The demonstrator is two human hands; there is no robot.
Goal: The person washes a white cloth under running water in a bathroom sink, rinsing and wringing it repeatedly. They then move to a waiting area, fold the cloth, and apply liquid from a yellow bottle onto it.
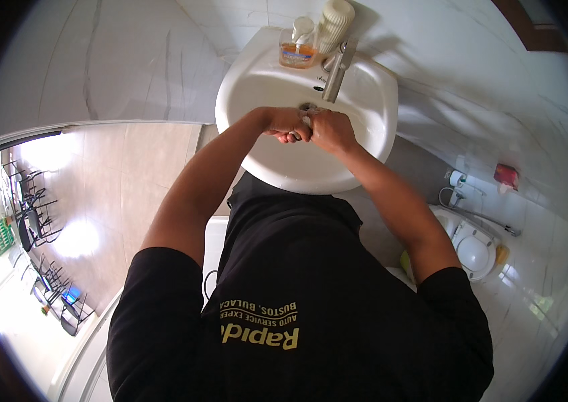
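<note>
The left hand [289,122] and right hand [333,130] met, both curled, over the sink [297,175]; whether they held anything, I could not tell. The tap [339,75] stood just beyond, so a sudden lift might have knocked the right hand against it. A soap bottle [297,56] and ribbed container [335,27] crowded the sink's far side, left, where a careless reach could have tipped them.

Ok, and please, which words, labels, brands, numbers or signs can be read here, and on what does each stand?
I do not copy out print, but here is where it stands:
Shirt: three lines of yellow lettering, upside down in the picture, readable except the cut-off ends.
Bottle: label, too small to read.
Sink: tiny dark mark beside the tap, too small.
Green sign: pale marks, too blurred.
</note>
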